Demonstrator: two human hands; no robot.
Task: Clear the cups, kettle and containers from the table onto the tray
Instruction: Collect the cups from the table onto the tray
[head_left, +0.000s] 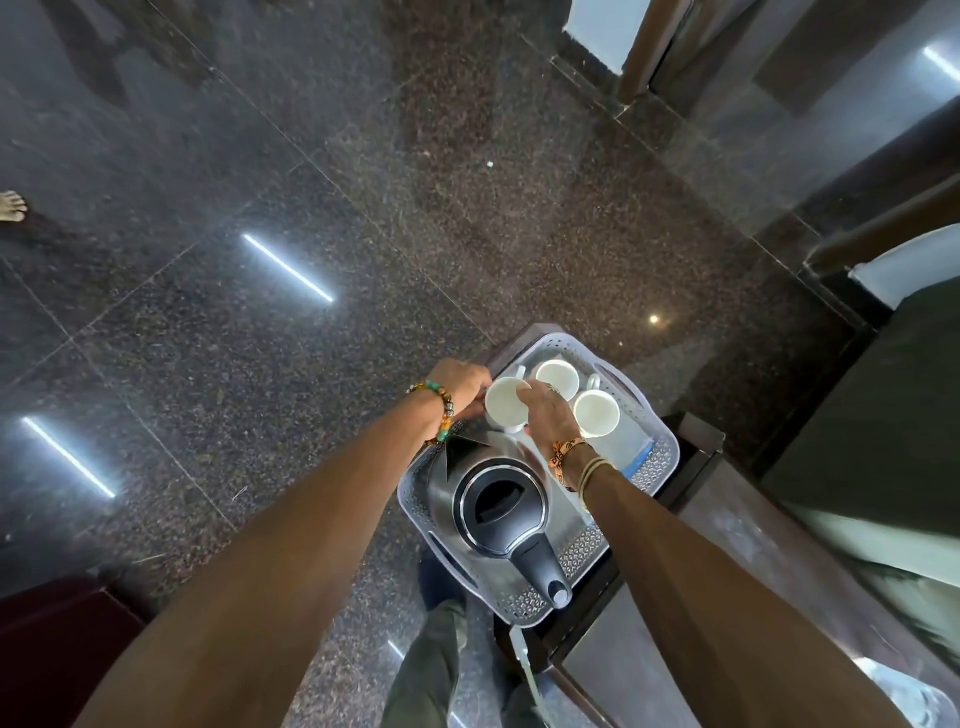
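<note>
A grey perforated tray (655, 457) sits on a small dark table (696, 499). A steel kettle (488, 499) with a black lid and handle stands at its near end. Two white cups (557, 378) (596, 413) stand at the far end. A third white cup (506, 406) is held between both hands over the tray's left side. My left hand (457, 387) curls round its left rim. On its right rim lies my right hand (548, 415), fingers gripping it.
Polished dark granite floor fills the left and top. A person's bare foot (11, 205) shows at the far left edge. Dark furniture with white cushions (904, 265) stands at the right. A white cable (524, 660) hangs below the tray. My leg (431, 665) is under the table edge.
</note>
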